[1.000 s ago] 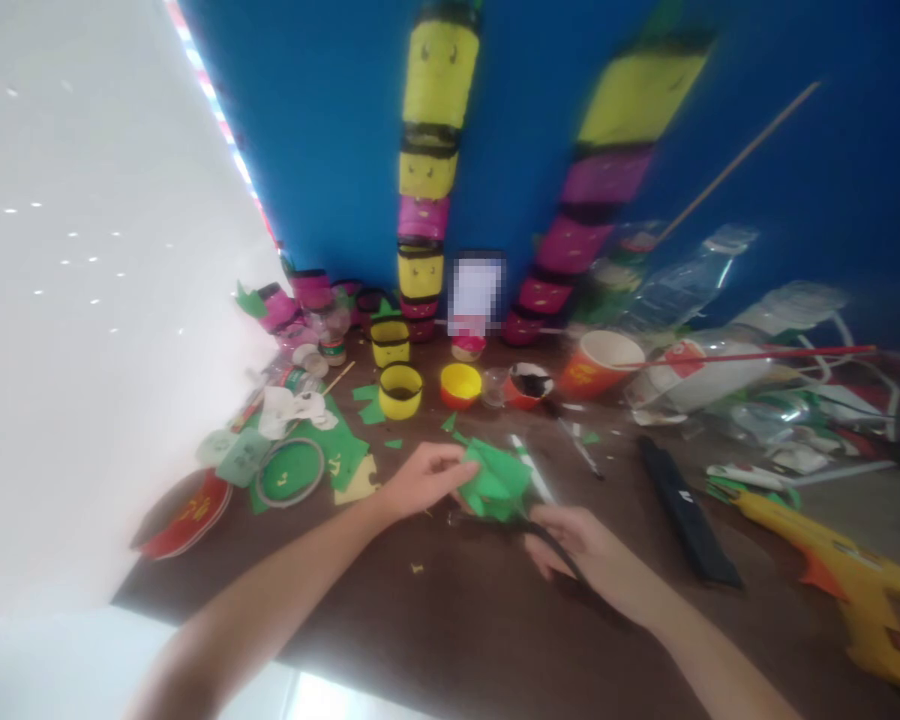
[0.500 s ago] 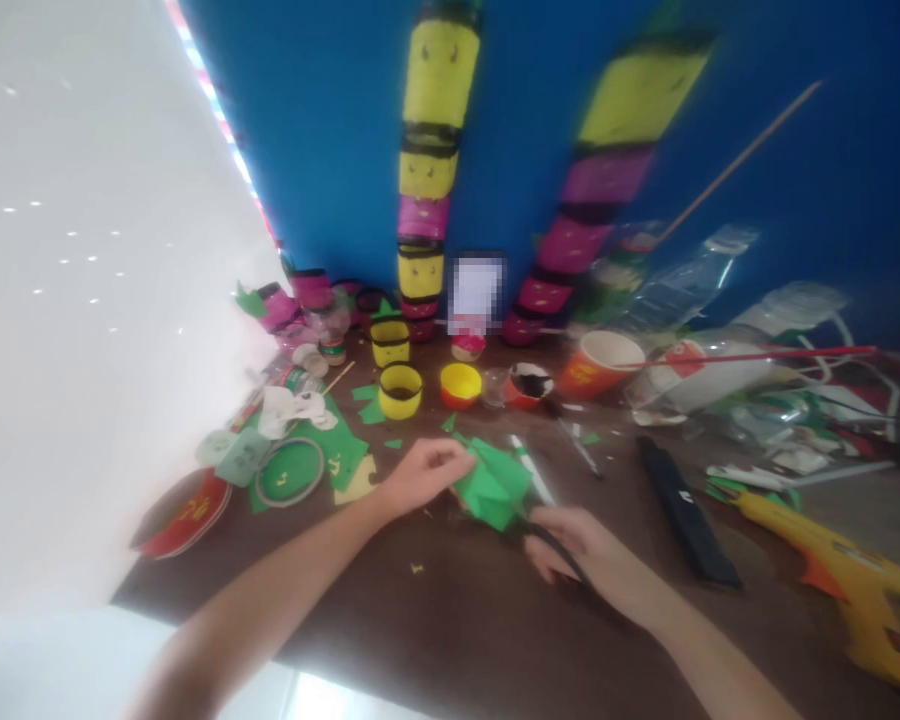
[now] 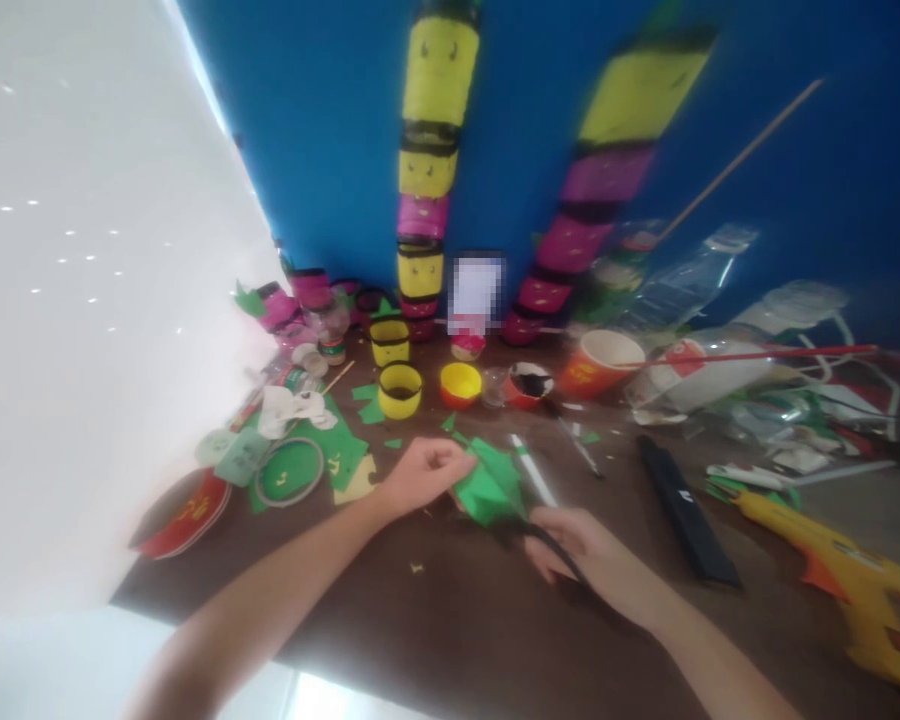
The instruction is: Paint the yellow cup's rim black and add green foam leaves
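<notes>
My left hand [image 3: 427,475] pinches the left edge of a piece of green paper [image 3: 491,485], held a little above the brown table. My right hand [image 3: 570,540] is closed around the dark handle of a pair of scissors [image 3: 559,550]; the blades reach left to the green paper and are mostly blurred or hidden by it. A white and green pen-like stick [image 3: 532,468] lies just behind the right hand. Small green paper scraps [image 3: 448,424] lie beyond the left hand, close to a yellow ring-shaped cup [image 3: 400,392] with a black rim.
A yellow glue gun [image 3: 832,560] and a long black case [image 3: 686,515] lie at the right. Clear plastic bottles [image 3: 701,280] and an orange paper cup [image 3: 600,365] stand behind. On the left are a red bowl [image 3: 195,515], green sheets and a tape roll [image 3: 289,472].
The green paper has shifted slightly in the hands, and its right side looks smaller near the scissors. Both hands stay in nearly the same place.
</notes>
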### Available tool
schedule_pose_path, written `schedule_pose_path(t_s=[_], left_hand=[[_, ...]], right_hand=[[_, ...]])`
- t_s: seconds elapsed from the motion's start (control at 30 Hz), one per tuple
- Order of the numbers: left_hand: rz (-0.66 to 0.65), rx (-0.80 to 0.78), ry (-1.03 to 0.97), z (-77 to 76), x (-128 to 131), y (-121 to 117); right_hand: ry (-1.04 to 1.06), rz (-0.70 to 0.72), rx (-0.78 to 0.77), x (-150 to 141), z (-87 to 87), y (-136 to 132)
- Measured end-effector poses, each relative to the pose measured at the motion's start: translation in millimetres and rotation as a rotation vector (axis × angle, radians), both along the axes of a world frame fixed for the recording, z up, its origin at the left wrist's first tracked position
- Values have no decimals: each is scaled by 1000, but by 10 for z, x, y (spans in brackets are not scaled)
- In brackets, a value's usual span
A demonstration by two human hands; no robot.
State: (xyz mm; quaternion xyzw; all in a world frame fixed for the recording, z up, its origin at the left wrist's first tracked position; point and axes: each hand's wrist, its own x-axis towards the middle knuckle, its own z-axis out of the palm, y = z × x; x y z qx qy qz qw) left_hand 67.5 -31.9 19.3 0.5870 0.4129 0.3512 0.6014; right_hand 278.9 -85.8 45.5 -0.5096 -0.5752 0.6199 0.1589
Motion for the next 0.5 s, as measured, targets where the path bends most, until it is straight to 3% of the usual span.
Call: schedule_pose_path(t_s=[0.3, 0.5], left_hand=[[-13, -87, -55, 0, 4, -13], [-19, -34, -36, -53, -10, 4]], right_hand=[[29, 12, 28, 4, -24, 14], [1, -9, 32, -7, -3, 5]])
